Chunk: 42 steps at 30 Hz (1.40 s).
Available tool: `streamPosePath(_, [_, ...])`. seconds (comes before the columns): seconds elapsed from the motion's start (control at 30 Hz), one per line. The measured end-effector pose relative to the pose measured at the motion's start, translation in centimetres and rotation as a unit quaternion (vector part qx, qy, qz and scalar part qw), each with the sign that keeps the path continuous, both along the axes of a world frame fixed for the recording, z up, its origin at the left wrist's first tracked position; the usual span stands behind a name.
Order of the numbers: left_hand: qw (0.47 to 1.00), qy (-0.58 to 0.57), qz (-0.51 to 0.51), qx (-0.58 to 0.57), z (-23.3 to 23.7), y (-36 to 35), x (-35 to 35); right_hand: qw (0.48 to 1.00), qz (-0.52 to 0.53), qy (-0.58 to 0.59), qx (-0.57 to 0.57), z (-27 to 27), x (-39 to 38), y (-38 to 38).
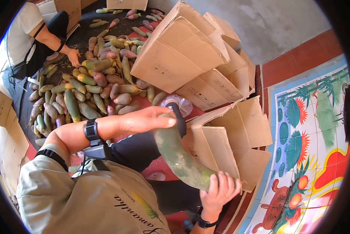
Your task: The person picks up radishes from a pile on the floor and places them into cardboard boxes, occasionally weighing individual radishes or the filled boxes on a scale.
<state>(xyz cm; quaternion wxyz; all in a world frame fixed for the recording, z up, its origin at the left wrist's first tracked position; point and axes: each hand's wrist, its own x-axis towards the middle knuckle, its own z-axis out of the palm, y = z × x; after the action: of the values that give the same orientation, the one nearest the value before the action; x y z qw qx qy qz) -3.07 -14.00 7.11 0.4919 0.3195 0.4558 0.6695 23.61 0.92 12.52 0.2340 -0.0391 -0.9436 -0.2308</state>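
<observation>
A long, curved green radish (181, 158) is held at a slant in front of my body. My left hand (147, 119) grips its upper end, thumb across the tip, and the fingers behind are partly hidden. At the lower end, my right hand (220, 191) has its fingers wrapped over the skin. Just beyond the radish stands an open cardboard box (216, 146) with its flaps spread; its inside is mostly out of sight. A big heap of green and purple radishes (99, 80) lies on the floor past my left forearm.
Another person (28, 43) crouches at upper left, one hand (73, 57) reaching to the heap. Several cardboard boxes (179, 50) lean by the grey wall (237, 17). A painted tile panel (296, 148) is at right. A clear plastic bag (184, 107) lies near my leg.
</observation>
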Motion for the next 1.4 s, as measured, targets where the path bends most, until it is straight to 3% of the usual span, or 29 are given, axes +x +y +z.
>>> streamPosePath(0.17, [1.0, 0.022, 0.012, 0.004, -2.0, -0.4, -1.4, 0.992, -0.073, 0.096, 0.043, 2.5, 1.7, 2.1])
streamPosePath(0.3, [0.995, 0.003, 0.051, -0.091, -7.7, -2.5, -3.7, 0.973, -0.175, 0.151, 0.023, 3.2, 3.3, 4.5])
streamPosePath(0.37, [0.968, 0.038, 0.114, -0.221, -11.2, -4.1, -4.7, 0.966, -0.199, 0.163, 0.023, 3.2, 3.6, 5.8])
streamPosePath(0.43, [0.957, 0.035, 0.112, -0.263, -14.1, -6.1, -5.6, 0.942, -0.263, 0.171, -0.118, 2.8, 4.2, 7.5])
streamPosePath(0.47, [0.946, 0.035, 0.112, -0.303, -15.8, -7.2, -6.1, 0.942, -0.264, 0.17, -0.118, 2.8, 4.0, 8.4])
streamPosePath(0.53, [0.949, 0.079, 0.115, -0.282, -20.6, -9.8, -6.8, 0.911, -0.318, 0.145, -0.219, 2.7, 3.6, 9.9])
streamPosePath(0.57, [0.951, 0.123, 0.117, -0.258, -21.3, -10.6, -6.8, 0.91, -0.322, 0.143, -0.218, 2.5, 3.3, 10.8])
streamPosePath(0.6, [0.952, 0.12, 0.111, -0.257, -21.9, -11.3, -7.0, 0.901, -0.326, 0.115, -0.263, 2.3, 3.0, 11.8])
streamPosePath(0.67, [0.91, -0.002, 0.163, -0.38, -20.7, -11.6, -6.9, 0.885, -0.345, 0.087, -0.299, 2.3, 2.4, 12.5])
streamPosePath(0.73, [0.916, -0.057, 0.157, -0.365, -22.2, -12.5, -7.3, 0.88, -0.361, 0.035, -0.305, 2.2, 1.6, 12.5])
streamPosePath(0.87, [0.901, 0.008, 0.158, -0.403, -23.3, -13.2, -7.0, 0.88, -0.365, -0.02, -0.303, 1.3, 0.3, 12.9])
streamPosePath(0.97, [0.896, -0.008, 0.167, -0.411, -24.0, -13.2, -6.8, 0.857, -0.359, -0.057, -0.366, 0.5, 0.4, 14.3])
streamPosePath(1.2, [0.887, 0.008, 0.169, -0.429, -25.3, -13.9, -6.5, 0.857, -0.335, -0.137, -0.368, -1.5, 1.1, 17.1])
streamPosePath(1.4, [0.882, 0.029, 0.154, -0.443, -25.6, -14.4, -6.3, 0.855, -0.299, -0.137, -0.402, -2.7, 1.8, 18.9])
